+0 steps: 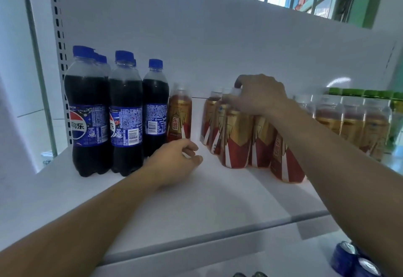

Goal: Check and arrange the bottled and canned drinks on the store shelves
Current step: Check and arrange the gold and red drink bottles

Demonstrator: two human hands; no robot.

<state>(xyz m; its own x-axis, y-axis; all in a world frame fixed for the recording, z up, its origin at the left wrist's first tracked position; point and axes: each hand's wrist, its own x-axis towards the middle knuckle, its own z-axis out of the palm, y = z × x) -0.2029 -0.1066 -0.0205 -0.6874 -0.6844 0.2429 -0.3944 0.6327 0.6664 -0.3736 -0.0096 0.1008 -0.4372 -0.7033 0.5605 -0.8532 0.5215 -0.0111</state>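
Observation:
On the white shelf (196, 200), several blue-capped cola bottles (89, 113) stand at the left. One gold-and-red energy drink bottle (179, 117) stands alone beside them. A cluster of the same gold-and-red bottles (236, 139) stands in the middle. My right hand (257, 96) reaches over that cluster and its fingers curl round the clear caps at the top. My left hand (176, 163) hovers low over the shelf just in front of the lone bottle, fingers loosely curled, holding nothing.
Shrink-wrapped packs of gold-labelled bottles (353, 124) and green-capped bottles (359, 92) fill the shelf's right end. Blue cans (353, 259) sit on a lower shelf at bottom right. A white back panel rises behind; barred windows are above it.

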